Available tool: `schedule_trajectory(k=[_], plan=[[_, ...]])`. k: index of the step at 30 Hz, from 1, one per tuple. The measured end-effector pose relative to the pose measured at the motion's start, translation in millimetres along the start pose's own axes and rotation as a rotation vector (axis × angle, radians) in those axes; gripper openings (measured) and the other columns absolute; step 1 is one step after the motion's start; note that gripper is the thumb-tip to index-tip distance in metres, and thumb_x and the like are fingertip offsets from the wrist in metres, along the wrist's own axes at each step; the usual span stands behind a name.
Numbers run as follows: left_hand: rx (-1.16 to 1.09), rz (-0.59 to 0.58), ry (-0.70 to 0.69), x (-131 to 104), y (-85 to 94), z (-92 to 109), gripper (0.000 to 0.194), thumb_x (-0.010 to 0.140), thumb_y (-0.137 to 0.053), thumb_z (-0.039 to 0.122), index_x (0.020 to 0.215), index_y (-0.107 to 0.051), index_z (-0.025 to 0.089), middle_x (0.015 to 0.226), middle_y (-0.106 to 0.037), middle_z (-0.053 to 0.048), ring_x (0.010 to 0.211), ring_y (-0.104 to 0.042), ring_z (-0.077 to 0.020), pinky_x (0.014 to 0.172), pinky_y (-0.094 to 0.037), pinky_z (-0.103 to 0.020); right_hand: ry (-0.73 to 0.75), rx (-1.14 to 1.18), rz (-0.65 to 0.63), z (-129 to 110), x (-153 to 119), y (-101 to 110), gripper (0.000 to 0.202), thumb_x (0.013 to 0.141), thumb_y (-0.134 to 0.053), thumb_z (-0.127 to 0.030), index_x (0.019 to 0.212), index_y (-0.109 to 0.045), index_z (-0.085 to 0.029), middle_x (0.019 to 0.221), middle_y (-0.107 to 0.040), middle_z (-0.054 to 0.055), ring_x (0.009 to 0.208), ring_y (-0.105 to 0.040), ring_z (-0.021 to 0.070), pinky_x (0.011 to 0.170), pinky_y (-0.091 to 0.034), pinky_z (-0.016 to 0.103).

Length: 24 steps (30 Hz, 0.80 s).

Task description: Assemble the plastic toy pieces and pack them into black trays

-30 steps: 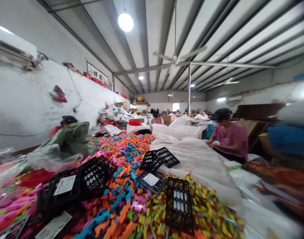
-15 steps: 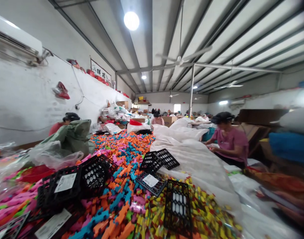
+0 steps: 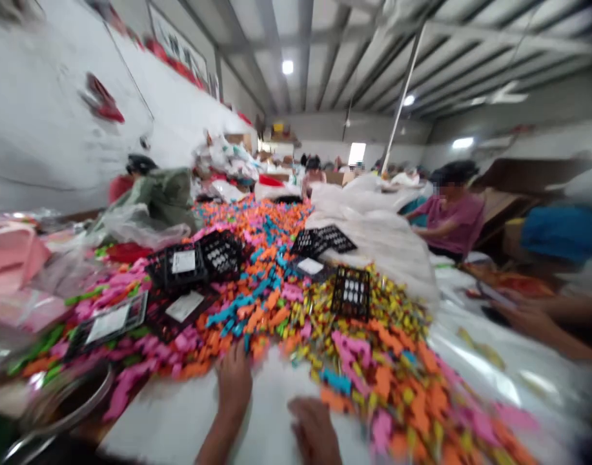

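My left hand [image 3: 235,378] reaches over a white board [image 3: 174,413], its fingers stretched toward the near edge of a heap of orange, blue and pink plastic toy pieces [image 3: 271,316]. Nothing shows in it. My right hand [image 3: 316,427] is low over the same board, fingers loosely bent and apart, also with nothing visible in it. Motion blurs both hands. Right of it are more orange and pink pieces mixed with small yellow pieces [image 3: 412,394].
Black lattice trays [image 3: 351,294] lie on the heap, some with white labels. A metal-rimmed round container [image 3: 68,400] is at lower left, a pink bin [image 3: 15,258] behind it. White sheeting [image 3: 373,226] covers the right side. A co-worker in pink [image 3: 453,213] sits there; another person's arm [image 3: 542,323] enters at right.
The view has tilted down, bringing the white board and both my hands into sight. The trays and heap appear higher in the picture.
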State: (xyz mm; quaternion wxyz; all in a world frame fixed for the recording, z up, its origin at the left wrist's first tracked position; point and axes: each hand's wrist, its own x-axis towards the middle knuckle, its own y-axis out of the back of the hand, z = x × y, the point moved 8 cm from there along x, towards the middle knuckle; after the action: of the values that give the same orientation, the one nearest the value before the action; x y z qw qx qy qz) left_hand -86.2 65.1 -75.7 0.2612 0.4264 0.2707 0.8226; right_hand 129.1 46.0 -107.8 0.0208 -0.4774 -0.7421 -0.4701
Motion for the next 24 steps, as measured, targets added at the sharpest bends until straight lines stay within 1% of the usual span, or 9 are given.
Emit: schedule_trajectory(k=[2,4,9,10,12,15,17,19,24], plan=[[0.021,-0.072,0.016,3.2,-12.8,-5.0,0.035,0.085,-0.043,0.017,0.112,-0.063,0.010,0.105,-0.068,-0.020,0.097,-0.061,-0.0304,0.086,-0.041,-0.046,-0.111,0.130,0.044,6.2,-9.5,-1.2,0.030,0.096,-0.045,-0.028,0.121,-0.062,-0.026,0.114,-0.069,0.009,0.109,-0.063,0.0244,0.096,-0.052,0.045],[0.008,-0.126,0.025,2.0,-22.8,-12.3,0.035,0.085,-0.044,0.018,0.115,-0.061,0.010,0.107,-0.067,-0.020,0.100,-0.059,-0.0301,0.089,-0.040,-0.047,-0.257,0.229,0.112,16.0,-4.4,22.5,0.032,0.095,-0.047,-0.037,0.119,-0.063,-0.023,0.115,-0.069,0.011,0.106,-0.064,0.0244,0.092,-0.054,0.044],[-0.118,-0.090,0.046,-1.9,0.4,-29.0,0.031,0.088,-0.045,0.024,0.111,-0.063,0.014,0.104,-0.066,-0.016,0.102,-0.058,-0.0283,0.093,-0.040,-0.046,-0.387,0.281,0.700,16.1,43.1,171.1,0.038,0.095,-0.049,-0.041,0.128,-0.053,-0.023,0.111,-0.064,0.009,0.089,-0.064,0.0168,0.077,-0.055,0.033],[-0.141,-0.069,0.050,-3.5,10.3,-30.4,0.032,0.088,-0.044,0.026,0.111,-0.063,0.015,0.105,-0.066,-0.015,0.103,-0.058,-0.0278,0.093,-0.041,-0.046,-0.374,0.299,0.707,12.1,54.2,183.4,0.039,0.094,-0.050,-0.041,0.128,-0.053,-0.023,0.104,-0.064,0.007,0.079,-0.063,0.0143,0.069,-0.055,0.029],[-0.224,-0.051,0.103,-9.9,28.2,-33.4,0.032,0.088,-0.045,0.031,0.111,-0.063,0.017,0.107,-0.066,-0.014,0.103,-0.059,-0.0261,0.091,-0.045,-0.043,-0.382,0.387,0.515,9.6,73.8,167.0,0.039,0.092,-0.052,-0.044,0.126,-0.055,-0.023,0.089,-0.062,0.004,0.062,-0.057,0.0110,0.055,-0.051,0.024],[-0.570,-0.154,0.406,-33.4,35.0,-40.9,0.037,0.082,-0.056,0.041,0.110,-0.064,0.019,0.108,-0.067,-0.010,0.098,-0.061,-0.0235,0.086,-0.049,-0.038,-0.482,0.556,0.027,12.6,71.0,71.0,0.044,0.089,-0.053,-0.049,0.126,-0.053,-0.024,0.088,-0.059,0.002,0.054,-0.056,0.0091,0.048,-0.047,0.023],[-0.860,-0.274,0.660,-57.4,26.2,-35.3,0.045,0.072,-0.067,0.045,0.108,-0.064,0.018,0.107,-0.069,-0.009,0.097,-0.062,-0.0227,0.087,-0.048,-0.037,-0.544,0.686,-0.123,10.5,53.1,12.4,0.051,0.090,-0.051,-0.050,0.133,-0.044,-0.025,0.101,-0.057,0.005,0.059,-0.061,0.0096,0.051,-0.048,0.024],[-1.027,-0.374,0.807,-77.1,17.9,-19.2,0.050,0.067,-0.073,0.046,0.107,-0.065,0.018,0.105,-0.070,-0.008,0.098,-0.062,-0.0221,0.091,-0.047,-0.037,-0.600,0.805,-0.176,4.0,39.2,-23.8,0.051,0.090,-0.050,-0.051,0.132,-0.042,-0.023,0.099,-0.057,0.005,0.062,-0.062,0.0105,0.051,-0.046,0.023],[-1.097,-0.627,0.787,-92.7,1.6,24.7,0.048,0.065,-0.076,0.043,0.105,-0.066,0.018,0.104,-0.071,-0.008,0.102,-0.062,-0.0227,0.094,-0.046,-0.036,-0.630,0.918,-0.201,-4.7,44.9,-25.0,0.034,0.088,-0.054,-0.051,0.102,-0.055,-0.020,0.074,-0.054,-0.004,0.052,-0.052,0.0071,0.050,-0.041,0.021]])
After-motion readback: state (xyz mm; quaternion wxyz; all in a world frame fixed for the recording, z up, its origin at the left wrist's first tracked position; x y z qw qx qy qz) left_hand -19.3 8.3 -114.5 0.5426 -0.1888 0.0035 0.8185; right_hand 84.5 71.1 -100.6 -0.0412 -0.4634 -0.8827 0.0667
